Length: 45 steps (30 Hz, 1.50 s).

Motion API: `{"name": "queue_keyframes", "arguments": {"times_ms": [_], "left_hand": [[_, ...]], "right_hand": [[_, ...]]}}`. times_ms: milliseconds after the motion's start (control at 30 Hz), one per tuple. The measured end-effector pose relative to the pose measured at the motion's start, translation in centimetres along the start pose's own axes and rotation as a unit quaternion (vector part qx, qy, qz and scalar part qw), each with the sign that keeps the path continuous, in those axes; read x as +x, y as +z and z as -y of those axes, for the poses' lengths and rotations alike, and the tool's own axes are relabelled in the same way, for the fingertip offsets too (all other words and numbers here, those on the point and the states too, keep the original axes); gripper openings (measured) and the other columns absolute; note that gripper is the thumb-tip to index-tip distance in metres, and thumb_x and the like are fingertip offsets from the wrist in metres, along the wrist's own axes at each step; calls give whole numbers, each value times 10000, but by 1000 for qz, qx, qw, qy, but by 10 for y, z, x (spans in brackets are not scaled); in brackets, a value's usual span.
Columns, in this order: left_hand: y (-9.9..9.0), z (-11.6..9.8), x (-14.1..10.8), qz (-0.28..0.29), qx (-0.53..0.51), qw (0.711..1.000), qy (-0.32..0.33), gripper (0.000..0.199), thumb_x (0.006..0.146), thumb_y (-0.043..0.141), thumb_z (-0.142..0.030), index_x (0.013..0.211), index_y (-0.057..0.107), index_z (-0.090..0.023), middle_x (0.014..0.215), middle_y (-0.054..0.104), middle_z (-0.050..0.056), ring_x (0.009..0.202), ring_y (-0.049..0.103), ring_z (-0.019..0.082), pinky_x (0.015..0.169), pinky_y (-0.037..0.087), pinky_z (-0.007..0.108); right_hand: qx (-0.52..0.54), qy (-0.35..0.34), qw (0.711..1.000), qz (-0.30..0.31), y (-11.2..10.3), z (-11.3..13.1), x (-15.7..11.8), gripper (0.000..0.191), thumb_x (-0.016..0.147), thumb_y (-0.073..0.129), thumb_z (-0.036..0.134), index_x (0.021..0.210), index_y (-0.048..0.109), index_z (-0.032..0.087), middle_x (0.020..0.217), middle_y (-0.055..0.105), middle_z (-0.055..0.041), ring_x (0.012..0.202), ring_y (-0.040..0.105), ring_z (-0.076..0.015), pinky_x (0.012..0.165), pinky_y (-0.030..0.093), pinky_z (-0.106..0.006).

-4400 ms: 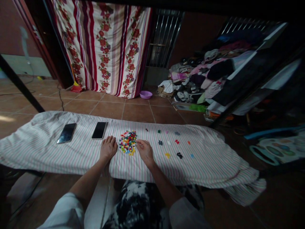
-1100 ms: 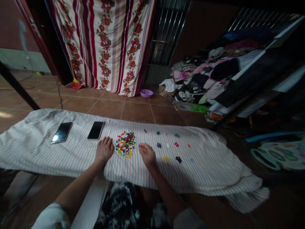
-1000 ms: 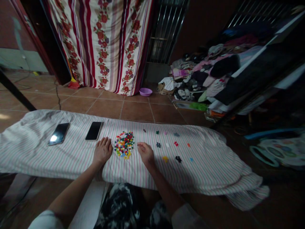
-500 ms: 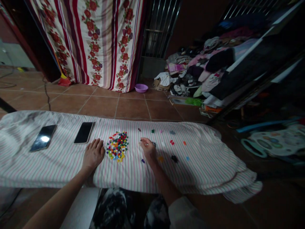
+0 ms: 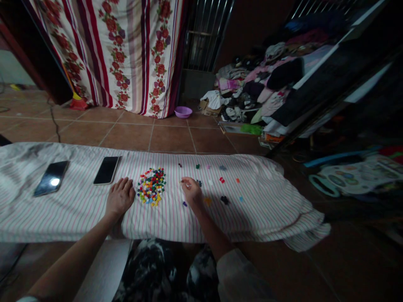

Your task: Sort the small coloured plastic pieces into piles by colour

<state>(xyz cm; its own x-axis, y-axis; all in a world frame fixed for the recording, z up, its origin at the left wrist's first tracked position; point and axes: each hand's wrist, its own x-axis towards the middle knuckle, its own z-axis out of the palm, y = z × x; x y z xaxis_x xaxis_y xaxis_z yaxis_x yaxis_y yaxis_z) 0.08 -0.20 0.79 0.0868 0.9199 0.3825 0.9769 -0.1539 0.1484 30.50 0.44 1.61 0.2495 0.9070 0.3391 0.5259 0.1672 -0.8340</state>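
My left hand (image 5: 120,196) lies flat on the striped cloth (image 5: 78,214), fingers stretched out, just left of a pile of small colourful cubes (image 5: 152,186). To the right of that pile, my right hand (image 5: 192,191) hovers low over or rests on the cloth, thumb and fingertips pinched together; whatever is between them is too small to make out. Around it lie small groups sorted by colour: purple pieces (image 5: 184,204), dark green pieces (image 5: 197,166), red pieces (image 5: 222,180), black pieces (image 5: 224,200), yellow-orange pieces (image 5: 208,201) and a light blue piece (image 5: 241,199). Blue-grey pieces (image 5: 199,183) are partly hidden behind the right hand.
Two phones, a dark phone (image 5: 52,178) and a light-edged phone (image 5: 107,170), lie on the cloth at the left. Beyond the table's far edge are a tiled floor, a purple basin (image 5: 183,112), a floral curtain (image 5: 132,54) and a heap of clothes (image 5: 252,84).
The whole view has shifted slightly, so everything appears a little further left and higher. My right hand has come slightly nearer the purple pieces, still pinched. My left hand stays put.
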Motion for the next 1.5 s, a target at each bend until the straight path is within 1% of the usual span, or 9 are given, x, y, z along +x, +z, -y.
{"name": "queue_keyframes", "arguments": {"times_ms": [100, 367, 500, 700, 867, 1033, 1133, 1233, 1500], "left_hand": [[1, 1, 0, -5, -1, 1000, -1, 443, 913, 351, -358, 1220, 617, -181, 1331, 623, 150, 1311, 505, 302, 1079, 384, 483], [0, 1, 0, -8, 6, 1000, 12, 456, 908, 343, -360, 1212, 618, -162, 1325, 623, 162, 1298, 517, 310, 1078, 389, 480], [-1, 0, 0, -2, 21, 1000, 13, 480, 916, 319, -361, 1220, 615, -136, 1325, 623, 170, 1302, 514, 311, 1082, 385, 476], [2, 0, 0, 3, 19, 1000, -1, 481, 917, 320, -362, 1230, 614, -145, 1348, 611, 160, 1320, 501, 305, 1091, 375, 470], [4, 0, 0, -1, 22, 1000, -1, 477, 918, 335, -351, 1224, 630, -135, 1350, 613, 161, 1311, 511, 312, 1085, 380, 473], [3, -1, 0, -7, 26, 1000, 5, 476, 924, 342, -345, 1234, 633, -130, 1348, 617, 155, 1305, 520, 304, 1068, 392, 468], [3, -1, 0, -7, 23, 1000, 6, 480, 930, 346, -351, 1243, 632, -126, 1356, 612, 154, 1306, 521, 304, 1067, 392, 468], [4, 0, 0, -14, 19, 1000, 5, 474, 929, 354, -347, 1240, 637, -129, 1355, 612, 157, 1302, 523, 307, 1069, 391, 474], [5, -2, 1, -20, 34, 999, 7, 467, 933, 352, -339, 1234, 642, -130, 1351, 619, 143, 1293, 533, 298, 1064, 387, 453]], "right_hand": [[-23, -5, 1000, -2, -7, -4, 1, 200, 804, 565, 286, 934, 708, 239, 917, 745, -47, 854, 660, -202, 755, 543, -308], [-66, -12, 997, -24, -49, -23, 11, 219, 796, 544, 297, 885, 734, 238, 840, 736, -42, 780, 638, -194, 743, 525, -303], [-61, -7, 998, -15, -52, -26, 21, 248, 816, 529, 326, 907, 741, 236, 823, 730, -40, 755, 640, -192, 723, 519, -299], [-94, -18, 995, 18, -33, -17, 54, 225, 819, 544, 242, 906, 751, 251, 903, 714, -33, 785, 651, -178, 772, 508, -292], [-139, -31, 989, 33, -8, -16, 86, 268, 781, 544, 102, 846, 758, 249, 857, 712, -29, 798, 645, -177, 795, 496, -278], [-225, 11, 969, 99, 14, -16, 106, 287, 821, 534, 74, 926, 766, 206, 946, 731, -49, 887, 659, -158, 851, 465, -241], [-263, 41, 955, 128, 24, -14, 115, 289, 857, 520, 89, 958, 768, 199, 1001, 738, -58, 934, 665, -152, 863, 454, -226], [-283, 63, 947, 138, 32, -14, 120, 298, 869, 515, 92, 978, 770, 202, 1038, 743, -64, 962, 674, -151, 864, 453, -218], [-277, 45, 948, 148, 41, -18, 119, 363, 862, 492, 60, 1072, 745, 214, 1081, 740, -69, 1023, 668, -167, 889, 467, -236]]}}
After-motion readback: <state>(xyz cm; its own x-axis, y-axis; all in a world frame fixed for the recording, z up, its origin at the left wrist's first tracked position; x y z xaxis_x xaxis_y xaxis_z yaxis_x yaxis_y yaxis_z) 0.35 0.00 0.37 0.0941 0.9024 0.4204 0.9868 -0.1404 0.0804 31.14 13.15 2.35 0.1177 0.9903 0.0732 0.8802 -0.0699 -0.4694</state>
